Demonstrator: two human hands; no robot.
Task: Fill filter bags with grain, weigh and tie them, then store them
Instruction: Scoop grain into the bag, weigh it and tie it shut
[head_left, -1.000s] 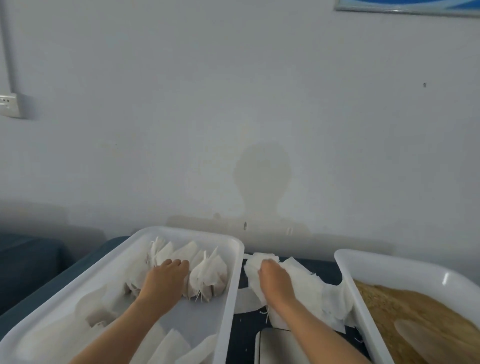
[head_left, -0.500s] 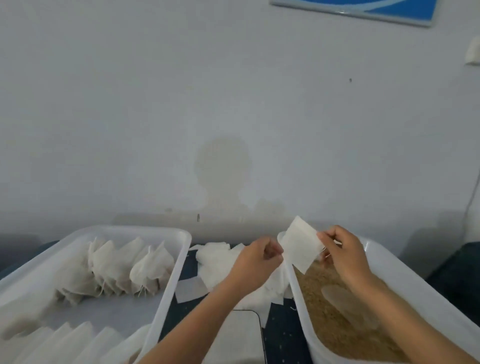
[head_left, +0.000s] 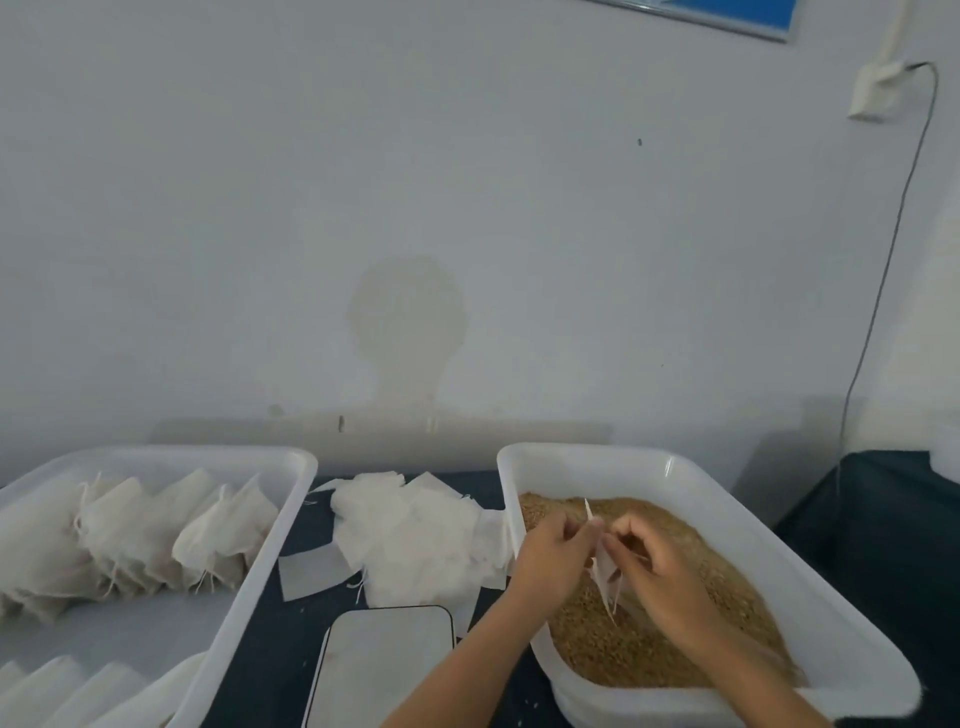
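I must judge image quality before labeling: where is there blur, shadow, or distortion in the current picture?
Head view: motion blur smears both hands, left hand and right hand, and the filter bag they pinch; a soft head-shaped shadow falls on the wall; wide-angle distortion bends the cable; lighting is dim and even, without glare.

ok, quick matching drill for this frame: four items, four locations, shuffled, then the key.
Items:
1. grain
2. tied filled bags
3. pile of empty filter bags
4. single filter bag

Locations:
A. on the dark tabletop between the two tubs
B. pinched between left hand and right hand
C. in the right tub
D. in the left tub

Pairs: 1-C, 2-D, 3-A, 4-B
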